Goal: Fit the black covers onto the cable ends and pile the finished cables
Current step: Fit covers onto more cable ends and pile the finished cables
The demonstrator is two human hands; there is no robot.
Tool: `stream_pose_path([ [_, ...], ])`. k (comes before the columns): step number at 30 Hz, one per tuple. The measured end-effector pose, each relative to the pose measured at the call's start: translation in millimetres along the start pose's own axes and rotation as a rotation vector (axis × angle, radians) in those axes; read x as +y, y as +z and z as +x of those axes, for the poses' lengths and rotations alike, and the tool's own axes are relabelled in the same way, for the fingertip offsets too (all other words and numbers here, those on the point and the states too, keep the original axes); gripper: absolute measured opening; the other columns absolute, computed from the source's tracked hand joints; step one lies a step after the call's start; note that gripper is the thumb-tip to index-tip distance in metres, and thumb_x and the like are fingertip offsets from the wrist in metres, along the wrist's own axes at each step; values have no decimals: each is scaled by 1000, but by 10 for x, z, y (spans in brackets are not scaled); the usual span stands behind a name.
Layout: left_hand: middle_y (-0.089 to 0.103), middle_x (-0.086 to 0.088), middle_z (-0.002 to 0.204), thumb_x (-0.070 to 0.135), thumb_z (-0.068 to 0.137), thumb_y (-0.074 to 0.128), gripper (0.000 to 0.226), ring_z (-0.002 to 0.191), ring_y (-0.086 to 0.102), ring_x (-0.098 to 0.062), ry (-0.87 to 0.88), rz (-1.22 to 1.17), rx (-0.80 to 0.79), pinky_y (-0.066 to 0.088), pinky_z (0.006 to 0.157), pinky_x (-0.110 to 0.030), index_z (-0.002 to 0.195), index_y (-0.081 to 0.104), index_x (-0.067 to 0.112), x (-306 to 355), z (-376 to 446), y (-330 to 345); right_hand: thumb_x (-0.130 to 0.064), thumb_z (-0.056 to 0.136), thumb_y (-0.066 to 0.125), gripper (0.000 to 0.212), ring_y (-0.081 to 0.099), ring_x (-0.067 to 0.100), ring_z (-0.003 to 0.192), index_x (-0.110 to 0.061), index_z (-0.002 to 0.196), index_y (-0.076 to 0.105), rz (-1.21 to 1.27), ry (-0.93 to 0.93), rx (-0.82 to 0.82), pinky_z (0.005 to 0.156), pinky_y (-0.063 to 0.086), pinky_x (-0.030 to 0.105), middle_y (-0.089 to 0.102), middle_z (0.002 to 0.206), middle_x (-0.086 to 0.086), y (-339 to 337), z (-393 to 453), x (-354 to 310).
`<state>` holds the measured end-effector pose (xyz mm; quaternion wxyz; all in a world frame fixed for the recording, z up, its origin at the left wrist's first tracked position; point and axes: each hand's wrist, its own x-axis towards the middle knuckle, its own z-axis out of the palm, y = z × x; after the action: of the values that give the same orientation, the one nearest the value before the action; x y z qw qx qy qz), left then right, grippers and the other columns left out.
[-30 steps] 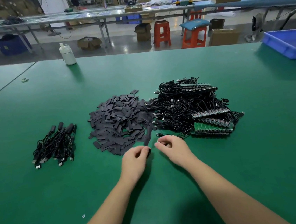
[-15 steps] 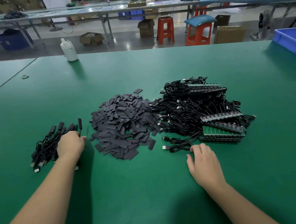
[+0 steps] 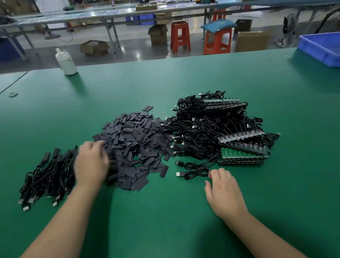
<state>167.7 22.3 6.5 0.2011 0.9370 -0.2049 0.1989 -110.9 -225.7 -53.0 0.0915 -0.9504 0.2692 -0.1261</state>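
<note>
Green matting covers the wide workbench (image 3: 174, 223). At its middle lies a heap of flat black rectangular covers (image 3: 137, 145), with a tangle of unfinished black cables and green circuit strips (image 3: 217, 132) touching its right side. A smaller pile of finished black cables (image 3: 46, 177) lies to the left. The left hand (image 3: 91, 164), blurred, is over the heap's left edge; whether it grips anything cannot be told. The right hand (image 3: 223, 190) rests flat and empty, just beside a loose coiled cable (image 3: 192, 169).
</note>
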Motion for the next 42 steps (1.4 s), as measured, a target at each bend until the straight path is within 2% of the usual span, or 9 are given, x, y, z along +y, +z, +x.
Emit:
stream_pose_path([
  [5,59,-6,122,20,90,61,39,112,51,-19,260,-272,-141,48,99,-39,129,61,17,1255,-926,399,-29,104,43,16,47,15,91,-17,107,53,88,34,-5,85,45,29,50,99,-4,-104,-34,-25],
  [9,48,-13,143,40,95,51,50,131,45,-28,492,-193,-193,39,108,-41,139,50,15,1625,-1322,639,-22,101,50,9,58,16,76,-16,104,55,301,109,74,66,47,31,55,98,-3,-273,-44,12],
  [12,35,-15,153,48,97,44,59,141,33,-30,404,-154,-260,29,116,-42,146,41,15,1581,-1291,662,-12,93,62,11,56,15,76,-12,104,61,242,-1,305,65,50,31,58,93,-2,-525,68,127],
  [15,35,-12,154,52,97,40,63,142,32,-28,441,-124,-272,24,118,-38,147,38,15,1594,-1298,666,-4,80,66,38,53,24,97,-9,117,62,-13,-101,455,84,50,40,60,107,7,-829,359,344],
  [20,26,-6,160,63,97,30,71,147,21,-21,389,-144,-325,11,120,-32,152,28,19,1592,-1278,667,-14,89,58,51,42,27,135,-19,140,53,-304,-128,24,111,36,42,53,141,6,-1127,841,670],
  [26,20,-4,162,67,95,26,76,150,14,-19,367,-158,-357,12,123,-35,153,25,19,1597,-1269,697,-11,97,55,41,60,20,111,-29,132,62,-409,-172,-1,96,47,35,68,125,-6,-1219,1079,751],
  [31,24,-4,161,68,95,26,76,149,17,-19,348,-169,-344,13,122,-34,152,27,19,1594,-1276,704,-17,102,53,27,65,23,77,-32,112,73,-176,-62,124,60,43,27,77,95,-2,-1475,1291,632],
  [39,25,-5,160,68,94,29,75,148,18,-19,336,-176,-340,11,119,-31,151,30,19,1597,-1271,691,-25,102,55,11,51,17,65,-19,98,63,-47,-17,200,54,33,25,65,86,1,-2485,1748,231],
  [42,26,-5,160,68,94,29,75,148,19,-19,323,-187,-337,12,119,-31,151,31,19,1601,-1275,676,-28,99,59,17,59,21,83,-17,112,62,-8,-52,171,76,49,36,67,106,7,-2865,1746,122],
])
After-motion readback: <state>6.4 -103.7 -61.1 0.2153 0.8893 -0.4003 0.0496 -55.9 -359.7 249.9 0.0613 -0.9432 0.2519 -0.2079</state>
